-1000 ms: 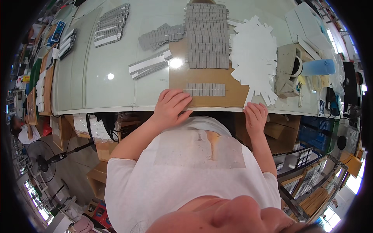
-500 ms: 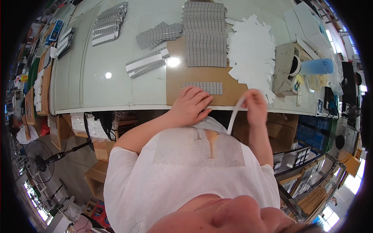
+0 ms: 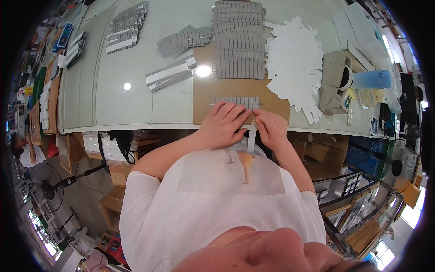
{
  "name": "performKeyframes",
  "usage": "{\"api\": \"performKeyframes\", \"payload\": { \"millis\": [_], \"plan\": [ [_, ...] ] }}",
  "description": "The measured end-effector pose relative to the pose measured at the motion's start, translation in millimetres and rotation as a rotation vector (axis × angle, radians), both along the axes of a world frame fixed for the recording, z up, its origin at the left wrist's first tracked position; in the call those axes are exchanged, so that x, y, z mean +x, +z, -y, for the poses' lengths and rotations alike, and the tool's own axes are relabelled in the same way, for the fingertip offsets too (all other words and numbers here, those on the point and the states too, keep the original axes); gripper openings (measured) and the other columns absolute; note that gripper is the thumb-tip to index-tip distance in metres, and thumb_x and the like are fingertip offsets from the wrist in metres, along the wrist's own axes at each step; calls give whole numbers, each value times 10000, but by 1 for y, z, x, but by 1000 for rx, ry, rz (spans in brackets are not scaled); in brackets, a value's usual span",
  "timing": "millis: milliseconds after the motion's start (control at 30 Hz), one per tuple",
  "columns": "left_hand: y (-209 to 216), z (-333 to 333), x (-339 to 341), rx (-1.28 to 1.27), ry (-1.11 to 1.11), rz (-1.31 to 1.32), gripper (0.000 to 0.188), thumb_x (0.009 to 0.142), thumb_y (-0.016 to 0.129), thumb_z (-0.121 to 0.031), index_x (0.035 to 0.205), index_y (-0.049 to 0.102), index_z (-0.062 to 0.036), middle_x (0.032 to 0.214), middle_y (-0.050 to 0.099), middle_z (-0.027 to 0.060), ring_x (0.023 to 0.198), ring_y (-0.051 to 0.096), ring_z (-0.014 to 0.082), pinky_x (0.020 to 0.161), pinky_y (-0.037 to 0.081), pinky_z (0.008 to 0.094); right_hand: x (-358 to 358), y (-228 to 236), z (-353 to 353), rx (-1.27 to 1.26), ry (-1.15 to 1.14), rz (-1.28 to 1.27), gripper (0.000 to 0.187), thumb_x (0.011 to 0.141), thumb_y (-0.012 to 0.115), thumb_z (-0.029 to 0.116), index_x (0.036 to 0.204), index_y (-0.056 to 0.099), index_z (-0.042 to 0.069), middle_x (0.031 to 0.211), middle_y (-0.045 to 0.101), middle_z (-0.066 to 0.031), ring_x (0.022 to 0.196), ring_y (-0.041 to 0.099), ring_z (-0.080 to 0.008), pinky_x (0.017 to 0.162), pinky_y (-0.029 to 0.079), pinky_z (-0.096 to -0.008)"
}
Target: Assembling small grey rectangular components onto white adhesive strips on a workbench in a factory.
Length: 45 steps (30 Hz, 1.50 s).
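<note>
The left hand is lying open, pressing down the row of grey pads to steady it; the right hand is pinching a white strip, peeling it clear over the brown board.

Pale green glossy desk fills upper view, two ceiling-light glares bouncing off it. Black standing fan on grey floor lower left. Cardboard boxes stacked under desk edge. Second fan at right, beside metal racking. Bright windows glow low right, more daylight low left. Cluttered shelves run along left rim.
</note>
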<state>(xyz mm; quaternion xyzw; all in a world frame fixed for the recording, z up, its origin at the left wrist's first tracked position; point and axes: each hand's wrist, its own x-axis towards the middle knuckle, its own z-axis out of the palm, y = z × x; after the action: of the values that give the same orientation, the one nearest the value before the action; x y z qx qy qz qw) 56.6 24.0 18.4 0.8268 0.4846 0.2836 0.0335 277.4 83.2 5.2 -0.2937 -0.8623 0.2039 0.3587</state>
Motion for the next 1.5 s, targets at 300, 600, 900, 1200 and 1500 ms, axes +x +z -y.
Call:
{"api": "performKeyframes", "payload": {
  "millis": [300, 600, 900, 1200, 1500],
  "plan": [
    [0, 0, -1, -12, -11, -8, 514, 836, 736, -301, 1284, 651, -64, 1267, 575, 60, 1209, 501, 247, 1060, 410, 446, 1, 2, 0, -7, 12, 19, 87, 928, 694, 71, 988, 632, 59, 1065, 761, -128, 777, 714, -303, 664, 555, -385],
    [-4, 2, -3, 23, -1, 18, 508, 828, 741, -301, 1265, 661, -56, 1239, 581, 59, 1174, 499, 248, 1047, 413, 448, -1, 2, 0, 15, 5, -27, 75, 918, 698, 94, 945, 635, 64, 1065, 759, -95, 685, 664, -269, 608, 525, -376],
    [-9, 2, -4, 51, 9, 35, 468, 824, 742, -301, 1214, 683, -49, 1190, 577, 46, 1123, 498, 243, 1008, 415, 440, -3, 5, 0, 16, 41, 35, 109, 874, 699, 36, 948, 627, 69, 1089, 762, -112, 649, 634, -262, 589, 503, -376],
    [-9, 3, -4, 61, 10, 19, 465, 828, 740, -311, 1210, 688, -51, 1195, 576, 43, 1127, 496, 241, 1007, 414, 436, -3, 8, -1, 3, 50, 34, 89, 887, 689, 39, 951, 635, 70, 1080, 764, -116, 655, 636, -259, 597, 506, -378],
    [-3, 15, -24, 58, 5, 96, 468, 782, 781, -255, 1205, 694, -75, 1189, 577, 34, 1104, 502, 245, 992, 415, 444, -2, 8, 5, 1, 46, 16, 104, 890, 699, 65, 953, 616, 64, 1096, 753, -103, 678, 654, -267, 601, 515, -379]
  ]
}}
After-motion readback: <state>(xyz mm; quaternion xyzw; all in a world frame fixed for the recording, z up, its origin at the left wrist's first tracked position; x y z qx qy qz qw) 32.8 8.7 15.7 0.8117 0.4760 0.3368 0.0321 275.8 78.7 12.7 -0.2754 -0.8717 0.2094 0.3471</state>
